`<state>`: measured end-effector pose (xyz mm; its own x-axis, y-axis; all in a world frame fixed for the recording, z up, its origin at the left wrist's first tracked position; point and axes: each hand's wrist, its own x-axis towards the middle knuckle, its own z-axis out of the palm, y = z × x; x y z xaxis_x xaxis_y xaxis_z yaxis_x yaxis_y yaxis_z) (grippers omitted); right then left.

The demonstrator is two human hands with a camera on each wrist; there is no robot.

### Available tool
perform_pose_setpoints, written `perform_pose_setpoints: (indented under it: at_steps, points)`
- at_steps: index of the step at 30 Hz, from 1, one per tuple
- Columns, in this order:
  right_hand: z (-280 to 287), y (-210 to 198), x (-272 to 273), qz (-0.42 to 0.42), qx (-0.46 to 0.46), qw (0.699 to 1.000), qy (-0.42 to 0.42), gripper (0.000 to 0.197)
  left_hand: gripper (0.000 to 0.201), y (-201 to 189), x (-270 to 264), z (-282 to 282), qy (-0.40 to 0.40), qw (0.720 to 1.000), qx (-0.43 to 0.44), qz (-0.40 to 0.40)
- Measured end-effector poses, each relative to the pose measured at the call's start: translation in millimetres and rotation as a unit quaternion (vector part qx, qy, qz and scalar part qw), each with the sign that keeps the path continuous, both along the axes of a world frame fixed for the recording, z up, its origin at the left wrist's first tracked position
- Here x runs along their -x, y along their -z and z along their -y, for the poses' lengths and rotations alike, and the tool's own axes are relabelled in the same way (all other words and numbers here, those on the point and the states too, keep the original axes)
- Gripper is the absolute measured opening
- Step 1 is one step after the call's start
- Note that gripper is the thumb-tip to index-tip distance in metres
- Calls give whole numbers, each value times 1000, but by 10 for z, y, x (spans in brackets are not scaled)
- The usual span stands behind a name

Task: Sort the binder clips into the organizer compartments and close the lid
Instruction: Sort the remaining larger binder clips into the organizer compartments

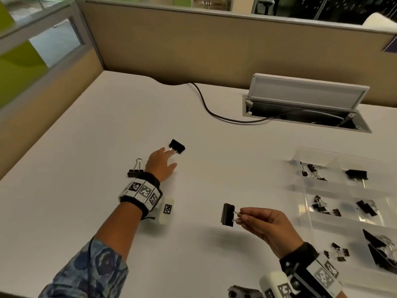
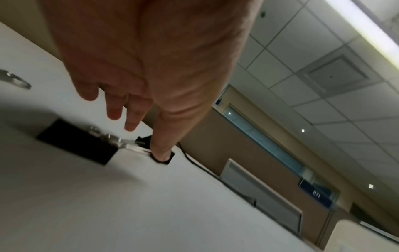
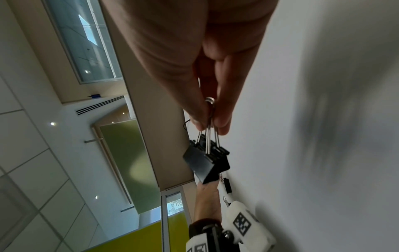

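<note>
My right hand (image 1: pixel 242 215) pinches the wire handles of a large black binder clip (image 1: pixel 227 214) and holds it above the white desk; the right wrist view shows that clip (image 3: pixel 205 162) hanging from thumb and fingers. Farther left, my left hand (image 1: pixel 171 157) reaches flat over the desk, fingers (image 2: pixel 131 122) straight, their tips at the handles of another large black clip (image 1: pixel 177 145), also seen in the left wrist view (image 2: pixel 77 143). A smaller clip (image 1: pixel 135 170) lies left of that wrist. The clear organizer (image 1: pixel 305 203) sits at the right, with clips in several compartments.
A cable tray with its lid raised (image 1: pixel 307 97) is set into the desk at the back right, and a black cable (image 1: pixel 206 104) runs from it toward the partition. A grey object (image 1: pixel 242 293) lies at the near edge.
</note>
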<state>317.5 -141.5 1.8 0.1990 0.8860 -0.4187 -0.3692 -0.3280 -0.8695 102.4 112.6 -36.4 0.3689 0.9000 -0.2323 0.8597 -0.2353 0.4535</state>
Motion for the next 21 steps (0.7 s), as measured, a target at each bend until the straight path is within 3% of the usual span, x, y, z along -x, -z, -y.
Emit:
perform_pose_setpoints:
  at_steps: [3,7,11,15,21]
  points:
    - [29,-14,-20,12,-3,1000,9,74,49,72,-105,-65,29,996,-19,-84]
    - [122,17,-67,24,9,999,25,72,45,6,-212,-86,-4,994,-65,-93]
    - [190,70,-75,24,15,999,34,72,37,-13,-304,-48,-29,995,-38,-84]
    - [192,58,-61,25,5,999,46,71,36,-59,-357,57,-4,999,10,-44]
    - [158,-34,-129,60,-34,995,69,66,24,-280,-354,325,116,982,94,118]
